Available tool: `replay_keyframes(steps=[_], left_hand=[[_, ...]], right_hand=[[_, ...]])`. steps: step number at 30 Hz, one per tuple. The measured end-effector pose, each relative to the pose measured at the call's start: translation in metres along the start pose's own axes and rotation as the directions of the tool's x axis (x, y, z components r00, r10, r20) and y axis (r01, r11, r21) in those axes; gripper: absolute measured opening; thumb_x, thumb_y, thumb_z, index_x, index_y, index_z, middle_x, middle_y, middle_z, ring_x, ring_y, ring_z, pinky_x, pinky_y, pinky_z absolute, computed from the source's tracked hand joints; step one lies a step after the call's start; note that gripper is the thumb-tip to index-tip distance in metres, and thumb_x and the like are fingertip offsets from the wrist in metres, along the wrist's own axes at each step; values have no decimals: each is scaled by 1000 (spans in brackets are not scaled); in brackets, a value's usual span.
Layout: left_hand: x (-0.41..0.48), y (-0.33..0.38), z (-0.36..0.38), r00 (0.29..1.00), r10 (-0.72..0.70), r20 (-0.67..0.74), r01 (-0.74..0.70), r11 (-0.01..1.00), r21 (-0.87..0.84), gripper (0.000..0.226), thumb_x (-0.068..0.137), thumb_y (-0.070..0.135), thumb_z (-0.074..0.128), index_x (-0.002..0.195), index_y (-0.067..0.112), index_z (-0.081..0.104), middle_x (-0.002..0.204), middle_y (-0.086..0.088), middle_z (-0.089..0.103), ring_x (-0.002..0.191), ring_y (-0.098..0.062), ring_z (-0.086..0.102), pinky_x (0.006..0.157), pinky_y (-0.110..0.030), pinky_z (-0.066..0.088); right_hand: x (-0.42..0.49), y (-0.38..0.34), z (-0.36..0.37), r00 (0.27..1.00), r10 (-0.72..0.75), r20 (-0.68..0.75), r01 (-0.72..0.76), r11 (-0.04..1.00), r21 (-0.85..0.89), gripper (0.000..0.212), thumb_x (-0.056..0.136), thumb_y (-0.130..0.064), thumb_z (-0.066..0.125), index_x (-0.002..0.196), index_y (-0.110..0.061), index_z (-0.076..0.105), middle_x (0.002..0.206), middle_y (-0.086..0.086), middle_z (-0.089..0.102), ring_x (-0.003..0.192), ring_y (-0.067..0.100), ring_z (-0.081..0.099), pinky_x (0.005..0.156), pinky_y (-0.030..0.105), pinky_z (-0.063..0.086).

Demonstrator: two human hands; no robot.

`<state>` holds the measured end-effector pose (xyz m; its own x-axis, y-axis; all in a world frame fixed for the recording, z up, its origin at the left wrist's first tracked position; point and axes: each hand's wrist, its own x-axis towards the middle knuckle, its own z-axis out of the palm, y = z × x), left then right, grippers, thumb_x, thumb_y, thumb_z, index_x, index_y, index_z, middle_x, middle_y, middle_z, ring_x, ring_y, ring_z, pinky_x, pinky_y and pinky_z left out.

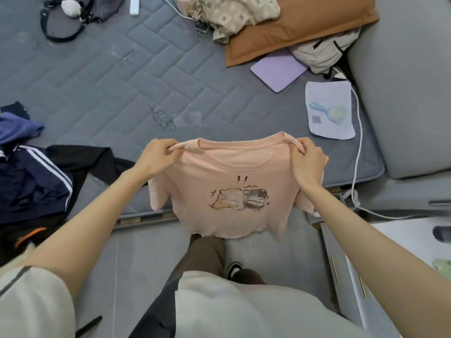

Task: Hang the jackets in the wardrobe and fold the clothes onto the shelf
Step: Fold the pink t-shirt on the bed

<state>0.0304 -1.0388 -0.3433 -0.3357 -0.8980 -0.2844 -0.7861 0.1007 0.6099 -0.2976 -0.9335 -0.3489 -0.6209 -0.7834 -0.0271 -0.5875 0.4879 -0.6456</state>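
Above the bed (97, 81) edge, the left hand (158, 158) pinches one shoulder of a pink T-shirt (231, 191), held up in the air with its print facing the person; the right hand (306, 162) grips the other shoulder. Step judged: folding, at its start. Next move: lay it flat on the bed. Print reads "!!"; no brand legible.

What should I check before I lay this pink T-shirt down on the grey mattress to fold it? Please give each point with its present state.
1. Left grip holds one shoulder of the pink T-shirt: ok.
2. Right grip holds the other shoulder: ok.
3. Neckline level, print facing the camera: ok.
4. Bare mattress ahead of the shirt: ok.
5. Right sleeve hangs flat: cannot tell, the arm hides most of it.
6. White cable apart from the landing spot: ok.
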Motion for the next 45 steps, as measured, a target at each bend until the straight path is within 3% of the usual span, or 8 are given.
replay_keyframes(steps=[8, 12, 18, 24, 31, 36, 41, 45], left_hand=[[132, -21, -9, 997, -63, -36, 65, 997, 35, 34, 94, 15, 51, 63, 2, 45, 64, -18, 51, 64, -29, 42, 56, -37, 20], [182, -36, 3, 995, -89, -36, 91, 993, 74, 33, 95, 19, 47, 72, -3, 54, 70, -19, 58, 73, -34, 51, 61, -40, 33], [237, -61, 28, 984, -154, -85, 161, 983, 92, 33, 96, 21, 46, 71, 0, 53, 69, -16, 54, 80, -38, 52, 62, -40, 37], [291, -89, 59, 973, -199, -119, 216, 964, 153, 40, 95, 18, 47, 57, 14, 34, 66, -12, 46, 82, -39, 48, 66, -42, 38], [334, -132, 114, 936, -292, -198, 333, 918, 218, 20, 94, 16, 45, 79, 4, 52, 87, -24, 62, 87, -39, 50, 64, -40, 35], [341, -163, 139, 887, -418, -199, 454, 867, 204, 23, 95, 22, 44, 110, 16, 60, 105, -12, 67, 104, -36, 52, 90, -41, 27], [311, -184, 135, 854, -497, -152, 511, 857, 68, 43, 87, 49, 40, 117, 24, 57, 97, 3, 60, 110, -25, 50, 88, -36, 20], [283, -201, 116, 819, -574, 16, 574, 819, 28, 56, 61, 47, 49, 113, 30, 57, 93, 10, 56, 115, -22, 44, 82, -30, 15]], right_hand=[[107, -38, 72, 997, 79, -16, -79, 997, 10, 17, 96, -21, 45, 89, -22, 60, 88, 0, 67, 94, 29, 55, 84, 33, 26], [149, -42, 110, 991, 127, -40, -128, 991, -25, 19, 96, -18, 43, 91, -19, 60, 87, 0, 65, 93, 27, 52, 87, 35, 27], [201, -31, 165, 988, 148, -34, -151, 982, -109, 20, 96, -15, 43, 91, -21, 61, 82, -3, 61, 87, 21, 44, 78, 27, 18], [255, -9, 226, 991, 119, 61, -107, 978, -178, 21, 97, -16, 43, 95, -20, 63, 92, 2, 67, 93, 24, 49, 81, 30, 19], [294, 29, 310, 969, 167, 180, -111, 952, -286, 25, 97, -15, 38, 102, -24, 61, 96, 0, 67, 104, 22, 47, 77, 33, 17], [302, 50, 347, 934, 238, 267, -147, 936, -320, 20, 99, -21, 42, 111, -20, 58, 117, 2, 62, 117, 25, 42, 92, 37, 23], [289, 45, 346, 960, 31, 279, 71, 935, -348, 40, 95, -2, 45, 132, -14, 50, 138, 8, 43, 124, 28, 36, 101, 32, 28], [264, 25, 349, 918, -149, 367, 253, 933, -255, 48, 89, 6, 41, 134, -9, 48, 142, 9, 40, 131, 25, 34, 108, 26, 19]])
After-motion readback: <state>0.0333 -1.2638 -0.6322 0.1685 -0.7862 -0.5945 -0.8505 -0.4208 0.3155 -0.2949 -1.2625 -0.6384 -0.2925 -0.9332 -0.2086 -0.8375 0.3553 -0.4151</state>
